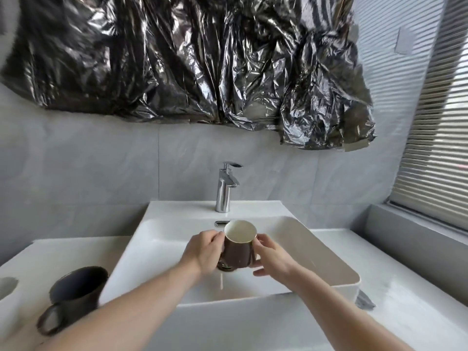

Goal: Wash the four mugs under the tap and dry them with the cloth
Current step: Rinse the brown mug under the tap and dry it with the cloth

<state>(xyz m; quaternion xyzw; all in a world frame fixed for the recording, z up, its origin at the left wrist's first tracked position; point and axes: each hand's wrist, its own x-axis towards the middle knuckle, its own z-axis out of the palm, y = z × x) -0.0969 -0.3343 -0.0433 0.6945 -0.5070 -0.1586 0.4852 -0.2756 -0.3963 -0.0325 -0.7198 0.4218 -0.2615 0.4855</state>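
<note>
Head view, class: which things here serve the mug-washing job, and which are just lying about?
Job: brown mug, held by left hand and right hand; dark mug; tap; sink.
Lying about: foil sheet; window blind.

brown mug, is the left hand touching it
Touching: the head view shows the left hand with fingers wrapped against the side of the brown mug, no gap.

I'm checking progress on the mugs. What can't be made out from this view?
- Mug count: only the brown mug and a dark mug show; others lie outside the frame.
- Cloth: not identifiable; a grey scrap sits half hidden behind the basin.
- Drain: covered by the brown mug.
- Left hand fingers: behind the mug.
</note>
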